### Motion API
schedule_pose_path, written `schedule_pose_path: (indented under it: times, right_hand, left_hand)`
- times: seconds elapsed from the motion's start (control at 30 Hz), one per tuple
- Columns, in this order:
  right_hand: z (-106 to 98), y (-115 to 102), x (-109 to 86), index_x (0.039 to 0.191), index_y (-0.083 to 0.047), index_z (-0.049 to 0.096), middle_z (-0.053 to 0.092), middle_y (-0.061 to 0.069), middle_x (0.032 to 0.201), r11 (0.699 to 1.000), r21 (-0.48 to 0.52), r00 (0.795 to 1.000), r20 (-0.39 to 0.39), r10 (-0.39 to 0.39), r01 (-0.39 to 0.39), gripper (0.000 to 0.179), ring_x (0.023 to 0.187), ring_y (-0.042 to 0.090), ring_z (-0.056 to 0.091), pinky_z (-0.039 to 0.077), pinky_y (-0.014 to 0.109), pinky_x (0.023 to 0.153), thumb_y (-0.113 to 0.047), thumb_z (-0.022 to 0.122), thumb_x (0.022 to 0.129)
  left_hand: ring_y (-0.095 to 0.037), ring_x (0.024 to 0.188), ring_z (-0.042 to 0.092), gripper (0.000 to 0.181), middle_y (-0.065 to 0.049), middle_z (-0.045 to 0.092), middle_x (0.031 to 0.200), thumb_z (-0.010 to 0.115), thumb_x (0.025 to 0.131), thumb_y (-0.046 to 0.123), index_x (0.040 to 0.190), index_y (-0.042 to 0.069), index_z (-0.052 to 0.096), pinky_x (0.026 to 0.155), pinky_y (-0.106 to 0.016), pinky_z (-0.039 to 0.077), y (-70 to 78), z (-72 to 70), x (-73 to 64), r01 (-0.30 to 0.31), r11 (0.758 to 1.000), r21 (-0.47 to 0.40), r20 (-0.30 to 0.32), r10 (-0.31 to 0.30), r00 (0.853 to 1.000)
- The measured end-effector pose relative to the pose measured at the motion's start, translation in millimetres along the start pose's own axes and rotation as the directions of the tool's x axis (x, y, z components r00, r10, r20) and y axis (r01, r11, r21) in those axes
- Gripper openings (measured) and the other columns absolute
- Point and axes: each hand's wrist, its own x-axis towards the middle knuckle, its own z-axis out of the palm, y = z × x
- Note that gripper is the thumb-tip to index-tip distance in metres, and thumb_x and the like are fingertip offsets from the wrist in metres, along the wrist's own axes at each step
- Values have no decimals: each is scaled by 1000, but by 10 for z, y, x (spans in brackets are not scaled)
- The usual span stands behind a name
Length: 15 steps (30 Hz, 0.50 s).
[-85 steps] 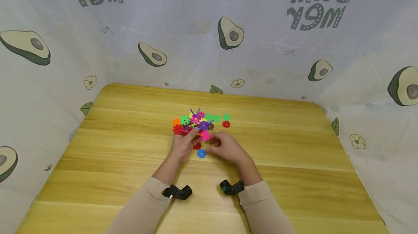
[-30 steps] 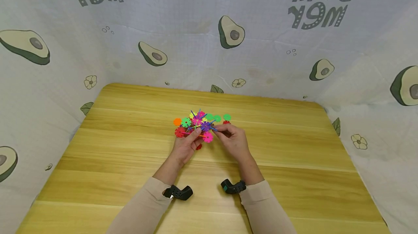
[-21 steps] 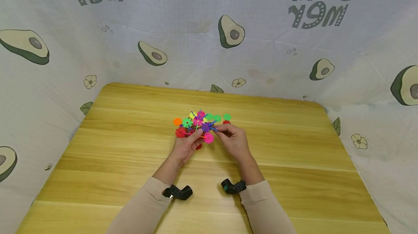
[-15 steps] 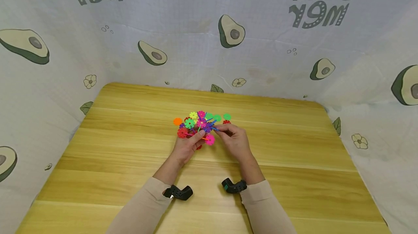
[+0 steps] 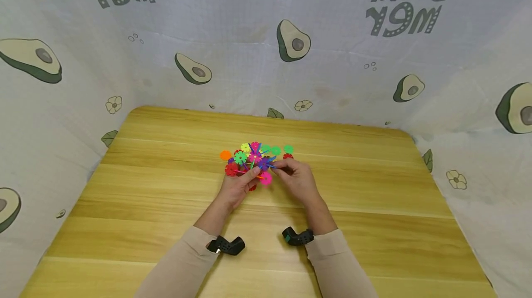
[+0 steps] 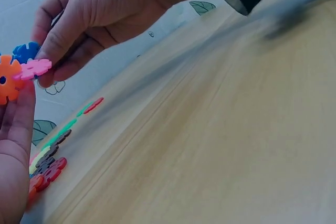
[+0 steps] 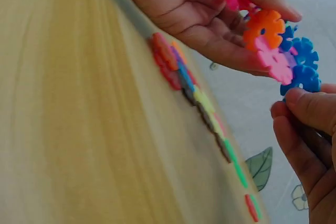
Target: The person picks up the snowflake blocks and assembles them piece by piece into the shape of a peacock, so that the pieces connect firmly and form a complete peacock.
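Observation:
In the head view my left hand (image 5: 236, 190) holds a cluster of interlocked snowflake discs (image 5: 255, 156) above the table, its thumb on top. The cluster mixes pink, green, red, purple and blue pieces. At its right side my right hand (image 5: 300, 180) pinches a blue snowflake disc (image 7: 303, 77) between thumb and fingers. In the right wrist view that disc touches or meets the other blue disc (image 7: 304, 51) and a pink disc (image 7: 274, 60); whether it is slotted in, I cannot tell. An orange disc (image 7: 266, 29) faces that camera.
Loose discs lie flat on the wooden table (image 5: 166, 224) behind and under the cluster: an orange one (image 5: 226, 155), green ones (image 5: 276, 150), and a red one (image 5: 288, 155). Another red disc (image 5: 252, 188) lies near the left fingers. A patterned cloth (image 5: 245, 39) hangs behind.
The blue disc that lay on the table in front of the hands is gone from there. My right hand has moved away from me to the cluster, pinching a blue disc. The cluster has turned slightly.

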Motion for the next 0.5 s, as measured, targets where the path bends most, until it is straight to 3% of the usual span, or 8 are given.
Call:
schedule_pose_path:
  times: [0.13,0.23,0.37,0.43,0.5]
  right_hand:
    - [70,80,-2,116,-5,72,74,15,114,995,-25,995,22,98,-97,24,106,31,73,63,36,91,-6,74,93]
    - [117,150,-11,135,-12,64,68,12,131,979,-159,985,91,145,-129,36,125,32,62,55,48,104,-13,68,99]
    - [166,223,-14,144,-12,57,61,10,145,932,-363,971,215,107,-22,41,141,38,44,37,57,118,-14,59,104]
    - [183,234,-12,141,-11,60,63,9,142,918,-397,972,220,87,8,39,141,39,42,35,58,120,-13,61,102]
    - [196,234,-12,132,-11,67,70,8,132,911,-413,980,182,83,0,32,135,37,48,40,56,117,-15,66,100]
  left_hand:
    - [-9,97,73,32,6,76,108,65,98,3,128,13,61,86,-27,63,-6,-12,8,-35,998,-54,-47,32,998]
    - [-10,94,74,24,5,77,103,69,96,5,117,15,66,85,-28,63,0,-20,8,-63,994,-86,-82,56,995]
    - [-10,93,75,22,4,78,101,72,94,5,113,16,69,84,-28,64,15,-18,5,-77,992,-98,-93,68,993]
    - [-10,93,75,22,4,77,102,70,95,4,112,17,68,84,-27,63,19,-17,4,-70,993,-100,-99,60,993]
    - [-11,93,75,21,4,77,102,68,96,2,110,17,67,84,-27,63,20,-16,2,-63,993,-98,-111,52,993]
